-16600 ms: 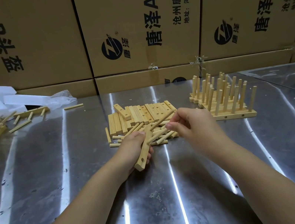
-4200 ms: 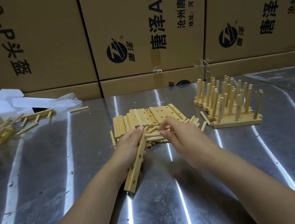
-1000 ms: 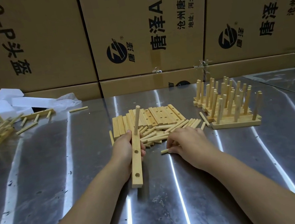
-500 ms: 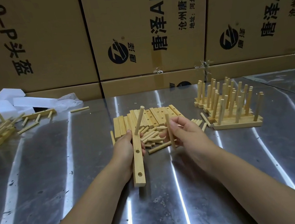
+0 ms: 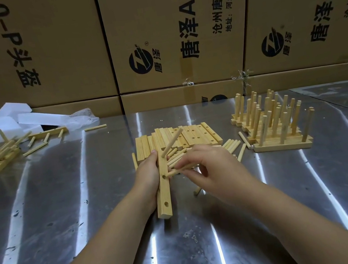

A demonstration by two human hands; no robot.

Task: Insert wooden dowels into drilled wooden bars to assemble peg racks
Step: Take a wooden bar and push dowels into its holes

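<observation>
My left fingers [image 5: 152, 158] curl around the drilled bar [image 5: 164, 199] at the table's [image 5: 66, 207] centre, one dowel [image 5: 172, 140] standing in it. My right fingers [image 5: 188, 162] pinch a second dowel [image 5: 174, 172] against its middle hole. Finished racks [image 5: 283, 145] stand at two o'clock.

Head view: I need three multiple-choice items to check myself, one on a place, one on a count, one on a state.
1. Where does the neat stack of finished racks stand, relative to the bar pile? A. right of it B. on top of it C. in front, between the arms
2. How many dowels are already standing in the held bar? A. none B. one C. three
3. The right hand is: A. flat on the table B. pinching a dowel C. empty and raised

Answers: 1 A, the racks sit off to the pile's right. 2 B, a single standing dowel rises near the bar's far end. 3 B, the dowel's tip is at the bar's middle hole while the left hand grips the bar.
</observation>
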